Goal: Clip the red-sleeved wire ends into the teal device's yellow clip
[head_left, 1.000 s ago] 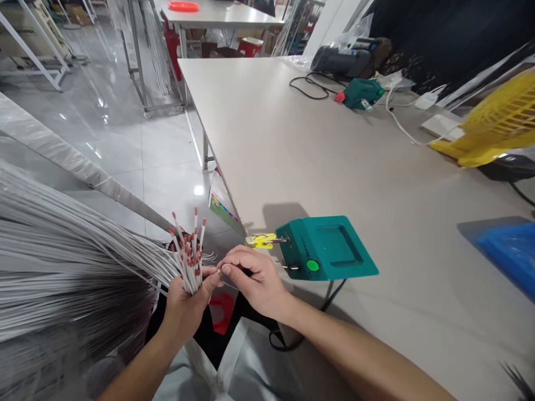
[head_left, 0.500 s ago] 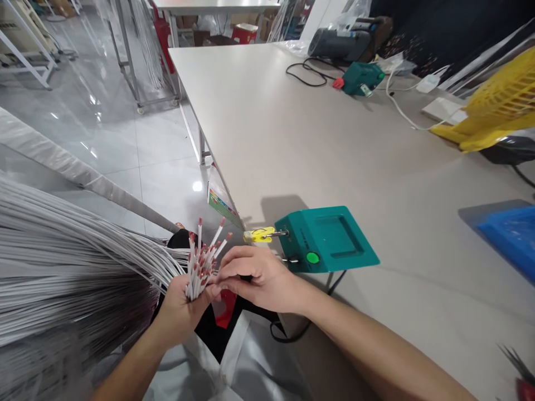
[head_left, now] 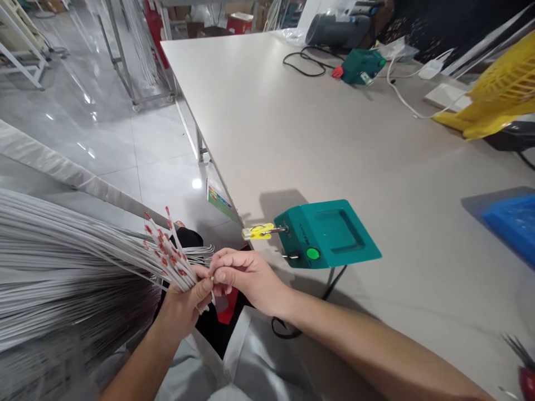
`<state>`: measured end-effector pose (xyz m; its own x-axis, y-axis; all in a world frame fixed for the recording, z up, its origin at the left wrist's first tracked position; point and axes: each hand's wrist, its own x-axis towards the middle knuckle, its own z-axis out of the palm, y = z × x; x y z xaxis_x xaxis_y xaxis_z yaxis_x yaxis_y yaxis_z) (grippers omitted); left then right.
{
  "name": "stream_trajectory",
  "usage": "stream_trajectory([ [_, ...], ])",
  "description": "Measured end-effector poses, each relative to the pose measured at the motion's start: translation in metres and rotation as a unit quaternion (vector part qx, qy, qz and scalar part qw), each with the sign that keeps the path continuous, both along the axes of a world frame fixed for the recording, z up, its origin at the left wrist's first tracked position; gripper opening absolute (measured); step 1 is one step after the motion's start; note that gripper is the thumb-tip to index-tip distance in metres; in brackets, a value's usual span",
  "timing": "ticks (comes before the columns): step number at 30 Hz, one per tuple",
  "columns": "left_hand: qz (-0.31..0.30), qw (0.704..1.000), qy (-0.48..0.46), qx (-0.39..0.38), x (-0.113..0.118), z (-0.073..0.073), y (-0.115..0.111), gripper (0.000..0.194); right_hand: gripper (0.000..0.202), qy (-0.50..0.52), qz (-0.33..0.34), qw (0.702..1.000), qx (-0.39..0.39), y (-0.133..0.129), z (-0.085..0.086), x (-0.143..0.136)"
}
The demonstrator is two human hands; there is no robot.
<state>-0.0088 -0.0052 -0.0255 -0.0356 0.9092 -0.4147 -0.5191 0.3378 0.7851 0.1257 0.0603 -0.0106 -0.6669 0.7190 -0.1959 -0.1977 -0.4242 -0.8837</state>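
Gripping one bundle of red-tipped wires (head_left: 172,253) at eight o'clock, the left hand (head_left: 181,303) touches the right hand (head_left: 246,278), which pinches one small piece (head_left: 212,278); one blue tray (head_left: 512,225), contents unclear, lies at three o'clock.

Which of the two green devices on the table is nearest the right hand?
The green device with the recessed top and yellow clip, just beyond the right hand. The other green device, with a red part, sits farther up the table.
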Motion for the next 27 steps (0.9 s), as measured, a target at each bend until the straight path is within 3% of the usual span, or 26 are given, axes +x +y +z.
stream_trajectory([
  [4, 0.029, 0.999, 0.031, 0.012, 0.008, -0.003, 0.000, 0.014, 0.018, -0.046, -0.047, 0.996, 0.061, -0.001, -0.006, 0.001],
  [6, 0.033, 0.996, 0.077, 0.010, 0.009, -0.007, -0.001, 0.014, 0.018, -0.100, -0.077, 0.981, 0.149, -0.002, -0.008, 0.002],
  [8, 0.022, 0.990, 0.141, 0.009, 0.009, -0.011, -0.004, 0.015, 0.019, -0.166, -0.085, 0.946, 0.265, -0.002, -0.009, 0.005],
  [11, -0.001, 0.978, 0.211, 0.007, 0.008, -0.012, -0.008, 0.017, 0.022, -0.250, -0.044, 0.846, 0.468, 0.001, -0.009, 0.010],
  [14, -0.022, 0.968, 0.249, 0.009, 0.008, -0.007, -0.009, 0.018, 0.021, -0.286, 0.000, 0.702, 0.652, 0.007, -0.007, 0.013],
  [16, -0.022, 0.963, 0.268, 0.012, 0.009, -0.004, -0.008, 0.020, 0.018, -0.297, 0.025, 0.623, 0.723, 0.011, -0.005, 0.014],
  [18, -0.013, 0.960, 0.279, 0.012, 0.011, -0.003, -0.008, 0.021, 0.015, -0.307, 0.052, 0.581, 0.752, 0.013, -0.004, 0.015],
  [19, -0.006, 0.960, 0.280, 0.013, 0.012, -0.004, -0.008, 0.021, 0.015, -0.308, 0.062, 0.576, 0.755, 0.014, -0.003, 0.015],
  [21, 0.009, 0.962, 0.272, 0.010, 0.013, -0.006, -0.007, 0.020, 0.015, -0.300, 0.070, 0.598, 0.740, 0.014, -0.002, 0.017],
  [25, 0.063, 0.964, 0.257, -0.002, 0.011, -0.010, -0.006, 0.018, 0.017, -0.248, 0.076, 0.725, 0.638, 0.011, 0.002, 0.021],
  [27, 0.078, 0.966, 0.248, -0.004, 0.009, -0.011, -0.006, 0.017, 0.018, -0.240, 0.032, 0.790, 0.564, 0.008, 0.003, 0.021],
])
